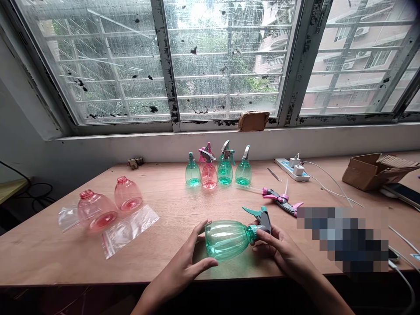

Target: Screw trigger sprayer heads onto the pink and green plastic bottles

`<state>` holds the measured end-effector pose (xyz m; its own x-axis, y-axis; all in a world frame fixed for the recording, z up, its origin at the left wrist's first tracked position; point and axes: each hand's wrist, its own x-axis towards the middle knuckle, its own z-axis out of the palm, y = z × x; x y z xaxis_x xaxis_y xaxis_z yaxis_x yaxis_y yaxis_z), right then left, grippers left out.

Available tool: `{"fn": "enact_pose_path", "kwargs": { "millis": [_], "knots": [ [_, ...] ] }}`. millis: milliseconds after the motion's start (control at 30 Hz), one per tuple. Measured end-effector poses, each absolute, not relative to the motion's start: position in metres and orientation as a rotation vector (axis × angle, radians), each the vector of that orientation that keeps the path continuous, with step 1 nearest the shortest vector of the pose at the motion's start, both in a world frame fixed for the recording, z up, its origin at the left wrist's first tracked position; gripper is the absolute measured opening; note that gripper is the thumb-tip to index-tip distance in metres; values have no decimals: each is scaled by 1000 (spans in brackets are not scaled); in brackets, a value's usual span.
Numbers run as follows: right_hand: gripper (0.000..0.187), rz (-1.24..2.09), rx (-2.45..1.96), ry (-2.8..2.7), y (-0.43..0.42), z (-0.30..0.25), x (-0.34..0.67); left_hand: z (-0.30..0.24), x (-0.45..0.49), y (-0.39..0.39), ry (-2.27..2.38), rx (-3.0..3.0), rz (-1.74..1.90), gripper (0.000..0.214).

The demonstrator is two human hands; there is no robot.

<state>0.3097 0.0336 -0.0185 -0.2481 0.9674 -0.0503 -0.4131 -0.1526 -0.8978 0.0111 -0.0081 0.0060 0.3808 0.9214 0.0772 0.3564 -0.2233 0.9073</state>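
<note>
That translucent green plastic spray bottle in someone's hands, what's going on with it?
A person is holding the translucent green plastic spray bottle on its side, the left hand at its base and the right hand around its neck, by the grey-and-teal trigger head. To the left stand two translucent pink plastic bottles without heads; to the right lie pink-and-grey trigger heads. Green and pink spray bottles with heads on stand toward the window.

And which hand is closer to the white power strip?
Right. The right hand, at the trigger end of the green spray bottle, is on the near side of the power strip; the left hand, at the bottle's base, is farther off, to the left.
</note>
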Motion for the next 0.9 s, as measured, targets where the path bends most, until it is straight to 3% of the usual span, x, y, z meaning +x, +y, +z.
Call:
{"fn": "enact_pose_path", "kwargs": {
  "millis": [267,467,900],
  "knots": [
    [46,1633,-809,-998,34,-19,309,9,13,-10,1203,1824,798,94],
    [43,1633,-803,-1004,34,-19,309,5,9,-9,1181,1760,797,75],
    [44,1611,-827,-1005,33,-19,310,5,12,-8,1140,1764,831,86]
  ]
}}
